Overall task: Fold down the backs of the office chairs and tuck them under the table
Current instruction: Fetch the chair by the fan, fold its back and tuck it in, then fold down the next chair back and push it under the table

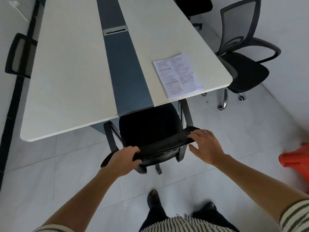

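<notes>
At the surface's (75, 81) near end, the chair (150, 126), seat partly under, is being held by its back (160, 147): gripped by the left hand (123, 160), touched with relaxed fingers by the right hand (206, 146).

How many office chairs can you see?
4: held chair at the table's near end, upright chair by its right corner, far chair top right, left-edge chair. More may be hidden.

Pale grey tiled floor (234, 131), grout lines visible, soft even light. Black strip (10, 118) ran along the floor's left side. Blurred orange object (296, 158) at right edge.
</notes>
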`<state>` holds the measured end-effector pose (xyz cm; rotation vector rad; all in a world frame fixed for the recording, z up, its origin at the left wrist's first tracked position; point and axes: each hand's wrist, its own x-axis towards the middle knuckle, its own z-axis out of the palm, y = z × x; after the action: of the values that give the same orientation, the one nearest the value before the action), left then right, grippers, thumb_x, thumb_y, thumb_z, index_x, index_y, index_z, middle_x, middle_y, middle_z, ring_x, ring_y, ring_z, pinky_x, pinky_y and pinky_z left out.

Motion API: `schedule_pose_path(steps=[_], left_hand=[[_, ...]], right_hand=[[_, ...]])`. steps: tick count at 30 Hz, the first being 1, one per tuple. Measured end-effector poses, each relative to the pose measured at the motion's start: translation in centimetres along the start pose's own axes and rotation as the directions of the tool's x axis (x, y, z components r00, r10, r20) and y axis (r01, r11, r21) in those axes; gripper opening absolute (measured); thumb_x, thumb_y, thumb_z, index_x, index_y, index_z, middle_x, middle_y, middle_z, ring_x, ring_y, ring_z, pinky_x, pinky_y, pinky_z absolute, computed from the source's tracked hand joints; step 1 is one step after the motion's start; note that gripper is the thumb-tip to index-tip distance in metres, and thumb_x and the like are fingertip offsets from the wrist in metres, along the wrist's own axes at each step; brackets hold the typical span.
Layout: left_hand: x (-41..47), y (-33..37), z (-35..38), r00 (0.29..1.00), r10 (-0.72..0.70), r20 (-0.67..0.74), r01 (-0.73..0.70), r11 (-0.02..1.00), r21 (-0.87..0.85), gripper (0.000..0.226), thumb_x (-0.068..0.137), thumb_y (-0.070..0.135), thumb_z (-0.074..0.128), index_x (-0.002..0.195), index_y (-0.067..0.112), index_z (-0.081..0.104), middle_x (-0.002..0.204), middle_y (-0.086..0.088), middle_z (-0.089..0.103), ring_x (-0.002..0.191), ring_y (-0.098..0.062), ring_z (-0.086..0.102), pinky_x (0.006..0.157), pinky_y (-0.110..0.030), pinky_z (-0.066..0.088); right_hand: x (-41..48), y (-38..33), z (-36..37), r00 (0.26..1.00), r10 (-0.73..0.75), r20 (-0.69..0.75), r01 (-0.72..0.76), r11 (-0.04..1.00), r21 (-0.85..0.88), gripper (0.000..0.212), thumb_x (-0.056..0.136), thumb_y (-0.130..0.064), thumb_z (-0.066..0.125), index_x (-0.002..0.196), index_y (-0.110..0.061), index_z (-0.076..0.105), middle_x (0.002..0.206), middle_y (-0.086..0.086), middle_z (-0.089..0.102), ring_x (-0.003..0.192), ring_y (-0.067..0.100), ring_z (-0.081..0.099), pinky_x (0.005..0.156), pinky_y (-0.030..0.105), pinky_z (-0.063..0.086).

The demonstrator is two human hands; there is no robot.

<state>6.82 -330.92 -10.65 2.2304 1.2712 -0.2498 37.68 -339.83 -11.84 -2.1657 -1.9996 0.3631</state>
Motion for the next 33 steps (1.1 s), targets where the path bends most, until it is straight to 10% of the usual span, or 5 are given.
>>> schedule_pose_path(steps=[15, 33], left_hand=[[7.8, 29.8, 7.8, 0.999, -0.005, 0.038, 0.02, 0.917, -0.399, 0.021, 0.087, 0.033, 0.061, 0.107, 0.025, 0.062, 0.086, 0.008, 0.07, 0.075, -0.007, 0.066, 0.073, -0.032, 0.057], [36.9, 49.8, 0.7, 0.974, 0.227, 0.011, -0.212, 0.924, -0.319, 0.014, 0.087, 0.029, 0.063, 0.1, 0.027, 0.062, 0.085, 0.009, 0.069, 0.083, -0.004, 0.064, 0.078, -0.026, 0.051]], right_hand=[[-18.6, 27.4, -6.7, 0.805, 0.562, 0.191, -0.593, 0.759, 0.269, 0.015, 0.085, -0.031, 0.061, 0.099, -0.028, 0.068, 0.077, -0.021, 0.061, 0.08, 0.008, 0.065, 0.07, 0.023, 0.045], [-8.8, 50.3, -16.4, 0.585, 0.811, -0.028, -0.713, 0.53, 0.46, 0.01, 0.082, -0.027, 0.068, 0.091, -0.027, 0.07, 0.07, -0.026, 0.065, 0.067, -0.012, 0.061, 0.06, 0.014, 0.044]])
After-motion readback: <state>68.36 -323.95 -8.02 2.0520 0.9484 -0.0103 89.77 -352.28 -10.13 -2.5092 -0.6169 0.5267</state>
